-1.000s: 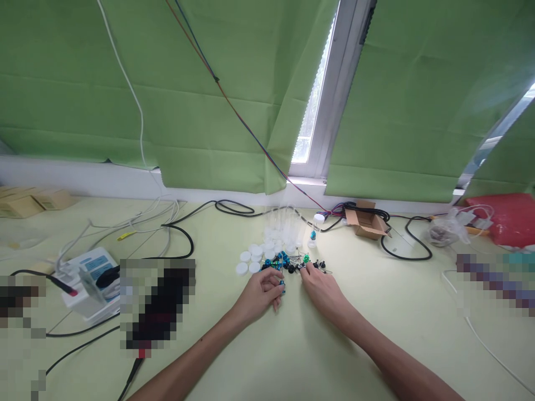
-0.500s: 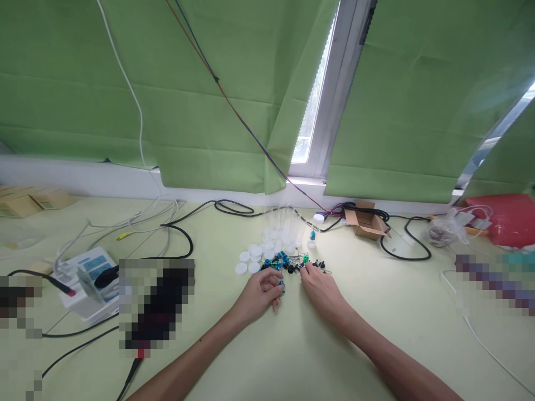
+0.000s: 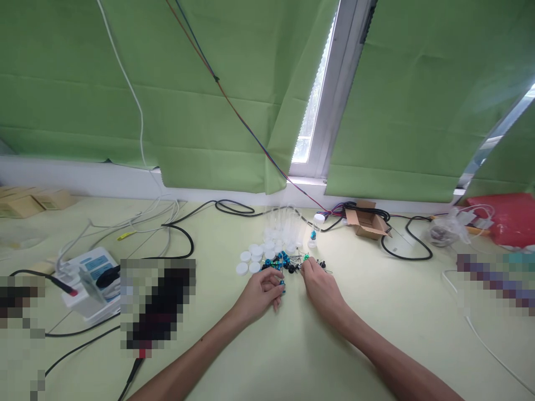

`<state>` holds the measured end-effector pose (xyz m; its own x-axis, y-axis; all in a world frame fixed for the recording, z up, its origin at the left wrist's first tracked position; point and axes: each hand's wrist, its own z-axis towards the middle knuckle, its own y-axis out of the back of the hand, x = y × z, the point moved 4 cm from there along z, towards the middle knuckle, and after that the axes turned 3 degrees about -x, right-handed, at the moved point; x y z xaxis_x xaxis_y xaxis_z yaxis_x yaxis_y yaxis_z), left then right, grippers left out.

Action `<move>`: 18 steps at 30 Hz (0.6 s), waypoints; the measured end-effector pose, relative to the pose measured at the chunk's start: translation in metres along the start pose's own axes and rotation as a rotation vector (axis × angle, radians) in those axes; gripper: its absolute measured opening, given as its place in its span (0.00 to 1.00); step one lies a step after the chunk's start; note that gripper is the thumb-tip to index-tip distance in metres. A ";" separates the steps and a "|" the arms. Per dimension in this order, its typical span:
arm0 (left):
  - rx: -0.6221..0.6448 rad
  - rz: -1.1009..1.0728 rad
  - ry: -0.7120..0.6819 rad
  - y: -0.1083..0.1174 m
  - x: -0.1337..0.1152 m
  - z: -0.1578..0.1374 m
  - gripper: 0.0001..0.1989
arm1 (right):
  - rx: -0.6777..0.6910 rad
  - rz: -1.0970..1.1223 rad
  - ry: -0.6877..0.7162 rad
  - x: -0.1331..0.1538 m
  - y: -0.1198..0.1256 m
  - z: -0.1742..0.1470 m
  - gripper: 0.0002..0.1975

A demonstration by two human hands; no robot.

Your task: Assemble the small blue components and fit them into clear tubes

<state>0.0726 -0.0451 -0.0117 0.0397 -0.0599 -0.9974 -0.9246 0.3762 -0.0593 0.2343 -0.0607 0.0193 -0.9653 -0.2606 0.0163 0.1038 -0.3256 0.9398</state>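
Observation:
My left hand [image 3: 259, 294] pinches a small blue piece on a thin metal rod [image 3: 282, 284], the rod pointing up. Just right of it, my right hand [image 3: 321, 287] reaches down into the near edge of a pile of small parts. Its thumb and fingers are closed together; what lies between them is hidden. In the pile show blue pieces [image 3: 284, 258], black round pieces [image 3: 291, 269], thin metal rods and a green piece [image 3: 306, 257] beyond my right fingertips. White round caps [image 3: 245, 257] lie left of the pile.
Behind the pile stand several clear tubes [image 3: 288, 220]. One capped tube [image 3: 313, 235] with a blue piece inside stands apart to their right. An open cardboard box [image 3: 368, 225], black cables [image 3: 234, 209] and a white device [image 3: 90, 284] are on the table [image 3: 292, 356].
My right hand has shifted slightly, its fingers drawing closer together over the near edge of the pile. My left hand stays put with the blue piece.

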 end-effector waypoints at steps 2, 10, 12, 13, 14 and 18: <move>-0.001 0.001 -0.001 0.000 0.000 0.000 0.16 | -0.093 0.052 -0.028 -0.002 0.000 0.000 0.09; -0.004 -0.006 0.000 0.001 0.001 0.001 0.15 | -0.333 0.399 -0.010 -0.002 0.004 -0.004 0.08; -0.006 -0.009 0.000 0.001 0.001 0.001 0.15 | -0.335 0.505 -0.008 -0.001 0.005 -0.004 0.08; -0.006 -0.011 0.001 0.001 0.001 0.001 0.15 | -0.330 0.556 -0.006 0.000 0.005 -0.004 0.08; -0.006 -0.012 0.001 0.000 0.001 0.001 0.15 | -0.324 0.607 -0.003 0.000 0.005 -0.004 0.08; -0.005 -0.012 0.000 0.000 0.002 0.000 0.15 | -0.302 0.776 0.021 0.003 0.005 -0.002 0.09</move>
<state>0.0722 -0.0450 -0.0133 0.0505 -0.0646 -0.9966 -0.9259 0.3711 -0.0710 0.2322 -0.0651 0.0234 -0.5885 -0.5274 0.6128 0.8007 -0.2750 0.5322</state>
